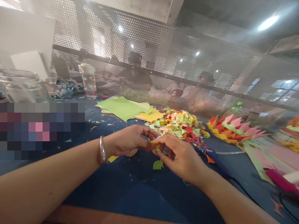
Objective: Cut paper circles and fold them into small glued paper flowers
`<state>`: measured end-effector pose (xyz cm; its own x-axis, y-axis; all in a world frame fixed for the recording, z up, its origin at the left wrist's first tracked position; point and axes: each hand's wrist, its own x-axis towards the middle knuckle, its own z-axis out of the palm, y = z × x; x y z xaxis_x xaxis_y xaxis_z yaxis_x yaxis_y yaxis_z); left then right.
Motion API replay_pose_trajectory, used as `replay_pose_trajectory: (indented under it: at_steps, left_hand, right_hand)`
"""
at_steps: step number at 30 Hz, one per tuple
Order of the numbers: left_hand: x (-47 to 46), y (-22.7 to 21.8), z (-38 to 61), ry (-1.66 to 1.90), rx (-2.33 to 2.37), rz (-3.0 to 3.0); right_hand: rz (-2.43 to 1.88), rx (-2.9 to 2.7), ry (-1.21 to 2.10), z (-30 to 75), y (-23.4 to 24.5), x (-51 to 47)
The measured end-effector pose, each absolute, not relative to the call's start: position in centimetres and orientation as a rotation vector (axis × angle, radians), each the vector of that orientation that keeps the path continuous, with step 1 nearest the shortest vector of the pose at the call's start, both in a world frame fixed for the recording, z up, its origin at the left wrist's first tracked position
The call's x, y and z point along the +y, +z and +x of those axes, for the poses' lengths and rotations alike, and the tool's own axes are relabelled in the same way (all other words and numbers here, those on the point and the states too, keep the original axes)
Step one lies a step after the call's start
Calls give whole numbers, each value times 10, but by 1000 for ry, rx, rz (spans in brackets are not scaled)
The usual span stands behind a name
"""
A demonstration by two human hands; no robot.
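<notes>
Yellow paper [157, 147] is sitting between our two hands, low over the near middle of the table [140, 199]. Our right hand [181, 157] is pinching it, thumb and forefinger closed to a narrow grip. Our left hand [130, 140] is meeting it from nine o'clock, fingers half curled and tips at its edge; whether these are also gripping we cannot tell. A bracelet [102, 149] is circling our left wrist.

Going outward from the grip, a green piece [157, 165] is lying at six o'clock, just beside our right fingers, and a yellow strip [113, 159] is showing between eight and nine. At two o'clock a heap of cut paper [184, 123] is spreading. Between ten and eleven, green sheets [123, 109] are lying flat, with a cup [89, 82] standing farther off at ten. Toward three o'clock a pointed paper flower [233, 127] is resting; farther out, just past three, a pink tool [281, 182] is lying. At twelve a mesh screen [151, 40] is rising, and two people [137, 77] are sitting behind it.
</notes>
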<state>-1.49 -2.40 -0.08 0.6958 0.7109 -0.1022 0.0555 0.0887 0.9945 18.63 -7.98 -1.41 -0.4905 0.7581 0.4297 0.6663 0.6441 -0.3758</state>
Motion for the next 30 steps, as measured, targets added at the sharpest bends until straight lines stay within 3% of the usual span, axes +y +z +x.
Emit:
replay_pose_trajectory:
  at_steps: [9,15,30]
  left_hand:
    - [-25,-1,-14,609,608,1161]
    - [-24,-6,-10,766,615,1174]
    - [-32,-7,-7,760,568,1428]
  right_hand:
    - [-902,-2254,116,187,-12,-81]
    - [-981,-2211,185,184,-9,-82]
    - [-1224,-2027,429,183,-8,-80]
